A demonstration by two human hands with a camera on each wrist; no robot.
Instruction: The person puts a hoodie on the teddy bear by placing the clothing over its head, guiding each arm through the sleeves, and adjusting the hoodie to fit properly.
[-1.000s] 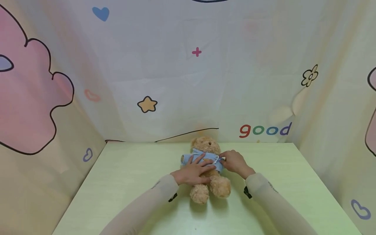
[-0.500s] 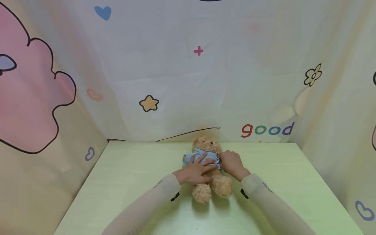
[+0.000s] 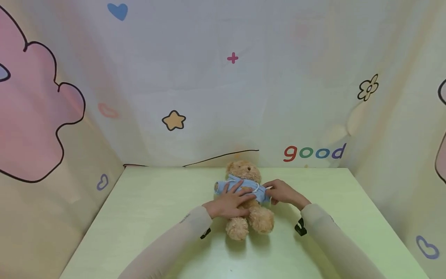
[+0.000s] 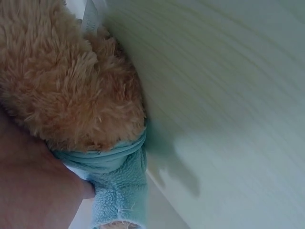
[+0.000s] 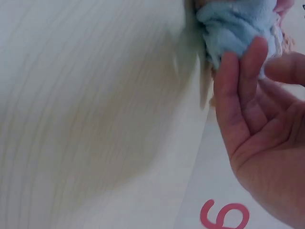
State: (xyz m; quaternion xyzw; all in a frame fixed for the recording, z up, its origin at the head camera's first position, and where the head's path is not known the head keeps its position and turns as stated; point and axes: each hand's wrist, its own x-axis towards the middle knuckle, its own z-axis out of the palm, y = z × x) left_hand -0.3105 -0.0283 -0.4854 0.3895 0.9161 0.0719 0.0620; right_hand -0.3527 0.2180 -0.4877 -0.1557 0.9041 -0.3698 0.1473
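Observation:
A light-brown teddy bear [image 3: 262,220] in a pale blue hoodie [image 3: 240,185] lies face up on the table, its head at the far edge. My left hand [image 3: 228,203] rests across its belly with fingers spread over the hoodie front. In the left wrist view, the thumb lies along the hoodie hem [image 4: 109,155]. At the bear's arm on the right side, my right hand [image 3: 282,192] holds the hoodie's sleeve with its fingertips. The right wrist view shows its bent fingers [image 5: 228,86] right at the bunched blue sleeve [image 5: 228,28]. The bear's paw there is hidden.
The pale green table [image 3: 156,201] spreads around the bear. A printed cloth backdrop [image 3: 209,89] stands along the back and both sides, with the word "good" [image 3: 315,152] near the far right corner.
My right hand has moved slightly right, its fingers less curled than before, and more of the blue sleeve shows beside them. The left hand has stayed on the bear's belly.

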